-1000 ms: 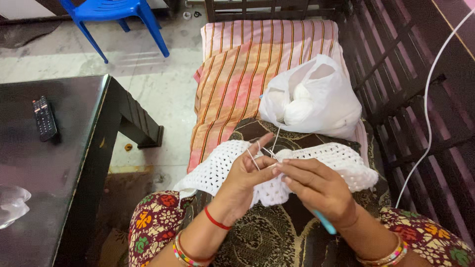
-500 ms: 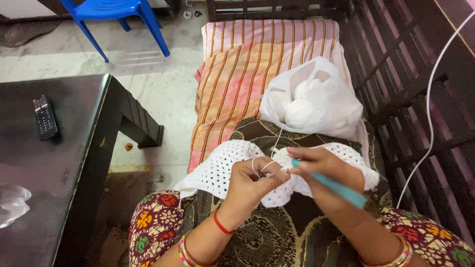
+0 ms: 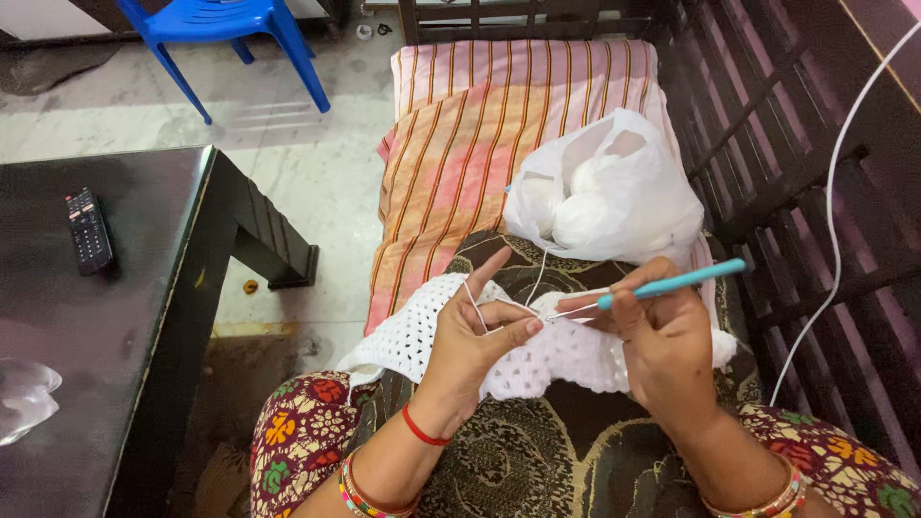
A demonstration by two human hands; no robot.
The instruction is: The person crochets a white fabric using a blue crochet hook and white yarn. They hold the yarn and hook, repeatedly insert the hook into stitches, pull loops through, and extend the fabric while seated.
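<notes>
white crochet piece (image 3: 537, 360) on lap, teal hook (image 3: 672, 282) raised

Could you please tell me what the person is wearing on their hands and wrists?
Both hands are bare. The left hand has a thin red thread band at the wrist and multicoloured bangles lower down. The right hand has gold and multicoloured bangles.

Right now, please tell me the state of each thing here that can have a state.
left hand: pinches the white crochet piece, yarn over raised forefinger
right hand: grips the crochet hook
crochet hook: tilted, tip at the work
plastic bag: open, yarn balls inside
remote: flat on dark table
</notes>
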